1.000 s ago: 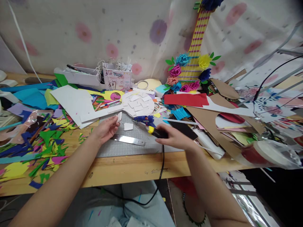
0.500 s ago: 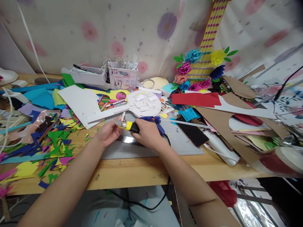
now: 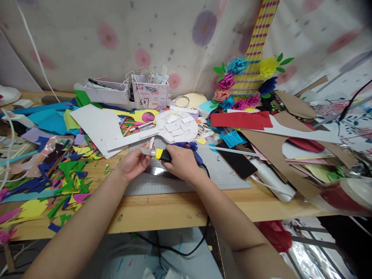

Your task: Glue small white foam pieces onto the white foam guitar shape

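My right hand (image 3: 183,162) is wrapped round a yellow and black utility knife (image 3: 161,155), its blade pointing left toward my left hand. A small white strip (image 3: 151,142) stands pinched in the fingers of my left hand (image 3: 134,163), close beside the blade. Below both hands lie a metal ruler (image 3: 162,172) and a grey cutting mat (image 3: 223,182). Just behind my right hand rests a blue glue gun (image 3: 187,146) with a glue stick in its back end. Farther back is a white guitar-shaped cutout (image 3: 177,128) with small white pieces on its round end.
Coloured paper scraps (image 3: 69,174) cover the left side. A black phone (image 3: 236,161) and brown cardboard (image 3: 270,155) lie at right. White boxes (image 3: 151,95) and a yellow paper guitar (image 3: 252,73) with flowers stand at the back. A black cord (image 3: 186,255) hangs off the front edge.
The knife's blade has tilted slightly and shows more clearly beside the white strip. Both hands stay in almost the same place.
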### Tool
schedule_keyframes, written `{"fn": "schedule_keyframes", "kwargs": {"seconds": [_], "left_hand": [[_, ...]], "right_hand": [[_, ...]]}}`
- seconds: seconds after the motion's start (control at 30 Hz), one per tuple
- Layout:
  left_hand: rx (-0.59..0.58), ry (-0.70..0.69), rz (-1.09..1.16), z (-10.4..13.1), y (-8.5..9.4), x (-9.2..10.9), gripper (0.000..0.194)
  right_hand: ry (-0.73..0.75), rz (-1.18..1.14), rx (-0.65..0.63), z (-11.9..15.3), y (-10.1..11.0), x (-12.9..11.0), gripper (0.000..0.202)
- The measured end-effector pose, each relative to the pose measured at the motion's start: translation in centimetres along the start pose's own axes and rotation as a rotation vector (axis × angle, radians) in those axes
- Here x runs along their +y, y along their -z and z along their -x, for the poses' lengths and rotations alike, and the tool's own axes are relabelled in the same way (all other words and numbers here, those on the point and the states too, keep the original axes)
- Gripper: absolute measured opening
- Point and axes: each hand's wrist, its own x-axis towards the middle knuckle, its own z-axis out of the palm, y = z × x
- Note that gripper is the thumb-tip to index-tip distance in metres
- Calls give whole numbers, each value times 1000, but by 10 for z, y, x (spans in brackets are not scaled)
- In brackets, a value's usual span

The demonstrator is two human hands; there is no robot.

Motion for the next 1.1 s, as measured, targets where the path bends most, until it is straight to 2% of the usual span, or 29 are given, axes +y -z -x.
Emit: {"fn": "schedule_keyframes", "kwargs": {"seconds": [0.4, 0.67, 0.9, 1.1], "left_hand": [[38, 43, 21, 1, -1, 3, 21], [49, 8, -9, 5, 4, 9, 22], [5, -10, -37, 11, 6, 12, 22], [-65, 38, -87, 17, 11, 19, 23]], "right_hand": [[-39, 22, 8, -2, 0, -4, 25], [-33, 6, 23, -4, -4, -7, 28], [-71, -11, 25, -2, -2, -11, 27], [-106, -15, 29, -2, -5, -13, 27]]}}
